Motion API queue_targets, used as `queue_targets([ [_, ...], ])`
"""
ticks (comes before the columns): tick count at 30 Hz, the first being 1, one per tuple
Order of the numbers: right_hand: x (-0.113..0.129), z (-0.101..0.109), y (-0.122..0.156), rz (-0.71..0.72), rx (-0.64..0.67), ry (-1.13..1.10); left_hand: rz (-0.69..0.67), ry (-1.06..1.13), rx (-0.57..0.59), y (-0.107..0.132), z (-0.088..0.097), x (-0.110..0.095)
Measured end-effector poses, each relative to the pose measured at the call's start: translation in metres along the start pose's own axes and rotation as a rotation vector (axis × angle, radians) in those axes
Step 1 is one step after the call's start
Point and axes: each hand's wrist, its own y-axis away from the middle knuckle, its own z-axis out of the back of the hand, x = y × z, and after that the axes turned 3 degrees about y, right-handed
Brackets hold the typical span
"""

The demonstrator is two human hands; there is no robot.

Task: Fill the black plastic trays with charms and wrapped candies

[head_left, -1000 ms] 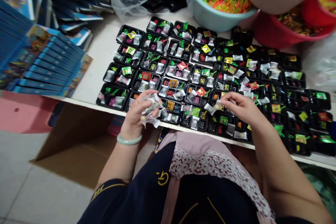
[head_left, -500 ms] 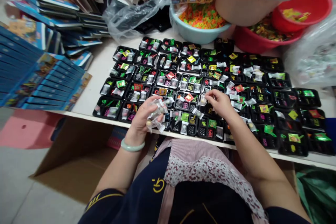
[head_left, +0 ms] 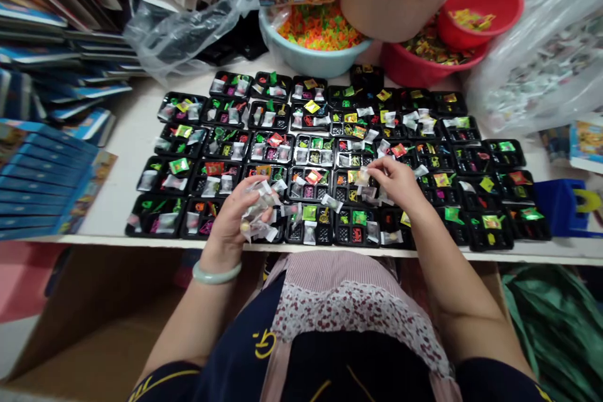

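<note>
My left hand (head_left: 227, 217), with a pale green bangle at the wrist, is closed around a loose bunch of small candies in clear wrappers (head_left: 258, 208). It is just above the front rows of trays, on the left. My right hand (head_left: 394, 185) pinches a clear-wrapped piece (head_left: 363, 176) between thumb and fingertips, over a black compartment tray (head_left: 340, 193) near the middle. Black trays stand in rows across the table, holding small coloured plastic figures, shiny foil packets and white-wrapped pieces. A tray (head_left: 323, 236) in front holds a green packet (head_left: 309, 213).
Behind the trays stand a light blue basin (head_left: 306, 63) of orange and green pieces, a beige bucket (head_left: 377, 9), red basins (head_left: 499, 0) and a clear bag (head_left: 532, 69). Blue boxes (head_left: 42, 182) are stacked left. A blue tape dispenser (head_left: 558, 207) sits right.
The view has swung right, so the table's contents appear further left. My right hand has shifted slightly right over the trays, still pinching a wrapped piece. The left hand keeps its bunch.
</note>
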Motion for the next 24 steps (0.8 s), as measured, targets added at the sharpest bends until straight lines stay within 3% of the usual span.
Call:
queue_targets([
  [6,0.001,0.025,0.001,-0.047,-0.142,-0.147,-0.012,0.0,0.0,0.001,0.004,0.0],
  [12,-0.007,0.027,0.037,-0.225,0.032,-0.414,-0.018,0.004,0.055,0.0,0.009,0.002],
  [20,0.019,-0.011,0.075,-0.026,0.34,-0.08,0.024,-0.034,0.062,0.0,-0.02,0.005],
  [24,0.027,-0.032,0.078,0.04,0.389,0.137,0.036,-0.045,0.108,0.0,-0.03,0.005],
])
